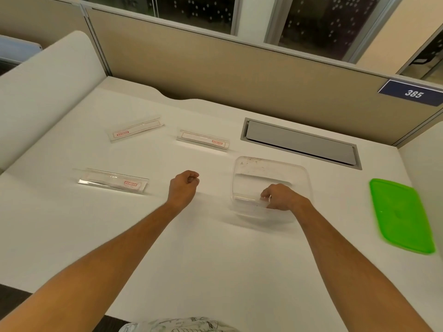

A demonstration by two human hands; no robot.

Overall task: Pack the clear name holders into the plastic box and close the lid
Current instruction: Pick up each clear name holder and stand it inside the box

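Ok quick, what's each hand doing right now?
Left hand: closed in a loose fist, holding nothing.
Right hand: closed on the near rim of the box.

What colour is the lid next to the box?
Bright green lid, seen in the head view.

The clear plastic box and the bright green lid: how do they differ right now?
The clear plastic box is see-through and deep, with walls; the bright green lid is opaque and flat. The box sits near the desk's middle with the right hand on its near rim, fingers curled over it; the lid lies untouched, apart at the far right. Both are rounded rectangles resting on the white desk.
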